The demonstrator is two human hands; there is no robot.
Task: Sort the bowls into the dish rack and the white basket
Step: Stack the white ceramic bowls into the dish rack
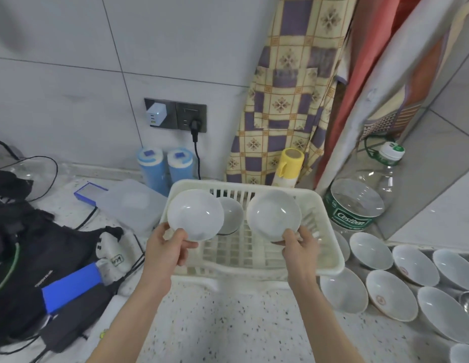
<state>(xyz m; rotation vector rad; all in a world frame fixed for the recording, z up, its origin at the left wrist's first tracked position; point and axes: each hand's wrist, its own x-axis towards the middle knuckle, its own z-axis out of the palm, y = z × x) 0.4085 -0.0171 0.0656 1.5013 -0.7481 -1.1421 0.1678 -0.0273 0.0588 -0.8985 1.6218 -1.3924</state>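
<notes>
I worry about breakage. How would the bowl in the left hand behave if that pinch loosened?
The left hand pinches only the white bowl's lower rim, so it could slip. Its surface shows glossy glints, so it is probably slick. It looks ceramic, so likely brittle and heavy for its size.

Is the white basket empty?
No, a bowl already stands inside the white basket, behind the bowl held by the left hand.
</notes>
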